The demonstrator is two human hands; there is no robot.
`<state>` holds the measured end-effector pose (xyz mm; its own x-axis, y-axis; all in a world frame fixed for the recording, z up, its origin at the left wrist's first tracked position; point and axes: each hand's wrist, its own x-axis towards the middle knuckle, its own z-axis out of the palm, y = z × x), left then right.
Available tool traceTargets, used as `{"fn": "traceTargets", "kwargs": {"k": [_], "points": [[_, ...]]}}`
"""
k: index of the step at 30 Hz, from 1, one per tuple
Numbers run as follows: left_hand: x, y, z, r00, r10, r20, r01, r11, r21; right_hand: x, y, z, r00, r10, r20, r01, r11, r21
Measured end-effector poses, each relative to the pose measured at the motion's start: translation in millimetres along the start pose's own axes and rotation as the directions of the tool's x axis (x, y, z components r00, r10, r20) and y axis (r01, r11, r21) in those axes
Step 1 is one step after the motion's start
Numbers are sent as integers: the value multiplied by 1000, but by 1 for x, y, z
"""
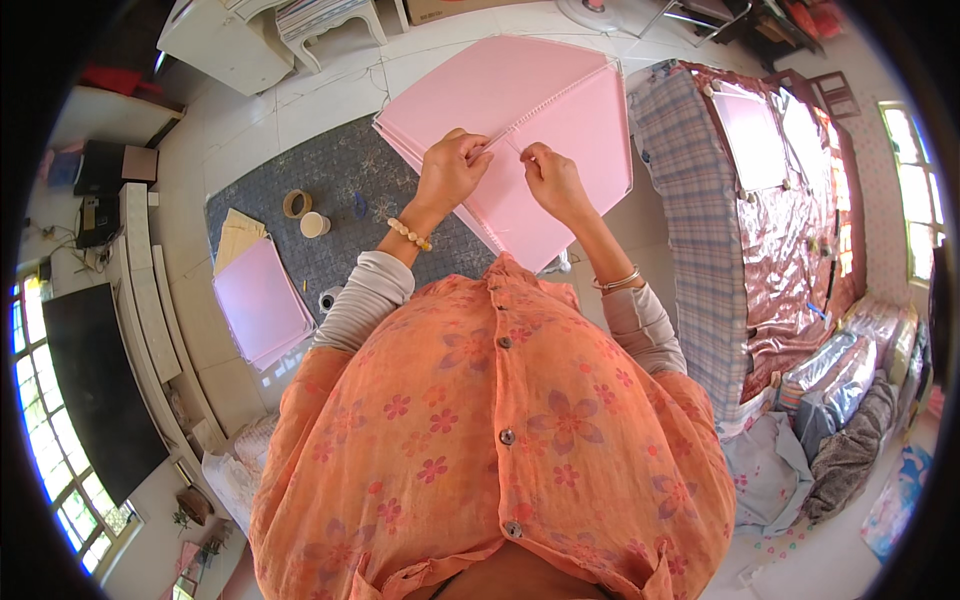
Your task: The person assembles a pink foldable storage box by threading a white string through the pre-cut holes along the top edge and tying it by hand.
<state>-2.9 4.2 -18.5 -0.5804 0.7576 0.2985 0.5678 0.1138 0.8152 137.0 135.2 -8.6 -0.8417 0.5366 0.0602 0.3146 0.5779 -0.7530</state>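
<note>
A large pink sheet-like piece lies across the far part of the dark table, with a ridged, stitched-looking seam running down it at a slant. Over this seam both my hands work close together. My left hand, with a beaded bracelet at the wrist, has thumb and fingers pinched at the seam's near end. To its right, my right hand pinches too, its fingertips just above the pink surface. A thin pale strand seems to run between the fingertips, but it is too fine to name.
On the patterned dark table stand a tape roll and a white cup. A stack of pink sheets and yellowish sheets lie at its left end. A bed with a plaid skirt is close on the right.
</note>
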Motion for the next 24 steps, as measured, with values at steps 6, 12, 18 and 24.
{"fn": "traceTargets", "kwargs": {"k": [6,12,18,24], "points": [[-2,4,1,1000,16,18,-17,1000,21,-3,-6,-8,997,-60,39,60,998,-2],[-5,6,7,998,57,1,-57,998,36,-5,-2,-5,997,-70,21,70,998,-7],[-7,5,12,994,107,-1,-107,993,44,-7,9,4,987,-152,-56,154,988,28],[-5,0,11,989,143,-23,-142,989,28,-3,15,19,980,-154,-126,157,987,17]]}}
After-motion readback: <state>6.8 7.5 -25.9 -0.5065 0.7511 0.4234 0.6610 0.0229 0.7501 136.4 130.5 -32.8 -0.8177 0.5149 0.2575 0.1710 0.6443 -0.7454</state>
